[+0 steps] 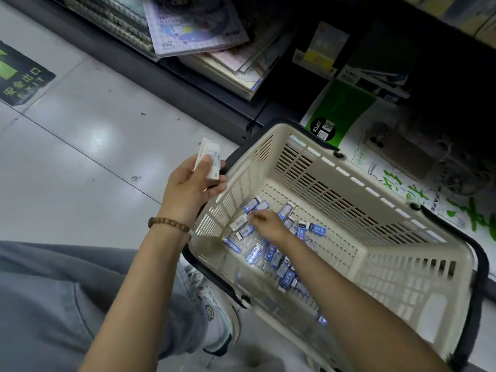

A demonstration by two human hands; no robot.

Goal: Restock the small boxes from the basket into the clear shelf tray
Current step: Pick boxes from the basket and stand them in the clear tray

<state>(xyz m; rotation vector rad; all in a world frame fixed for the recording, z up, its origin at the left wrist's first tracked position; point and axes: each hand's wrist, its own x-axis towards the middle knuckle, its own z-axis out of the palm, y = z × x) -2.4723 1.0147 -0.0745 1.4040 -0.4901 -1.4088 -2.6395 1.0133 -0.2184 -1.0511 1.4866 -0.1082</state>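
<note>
Cream plastic basket (402, 267) with slotted walls and dark handles sits on the glossy tile floor, toward 4 o'clock of the view. The small boxes (255, 253) are loose on its bottom, mostly heaped toward the basket's 7 o'clock end. They're shiny little rectangular packs in blue and white, print too blurry to read.

Left hand (192, 187) is up just outside the rim at the basket's 10 o'clock, thumb and fingers curled round a short stack of white boxes (209, 161). There's tiny print on the side but I can't make it out. Wooden bead bracelet (169, 224) on that wrist.

Right hand (268, 224) is down inside the basket, fingertips bent onto a pale box in the pile. It's motion-blurred, so I can't tell if it actually has a grip.

Readable stuff: the dark floor sticker (21, 76) at 10 o'clock says "EXIT" upside down, with Chinese characters. A green pack (343, 106) at 1 o'clock has a round black label, "20PCS". Notebooks (193, 28) with glossy covers are stacked at 12 o'clock.
</note>
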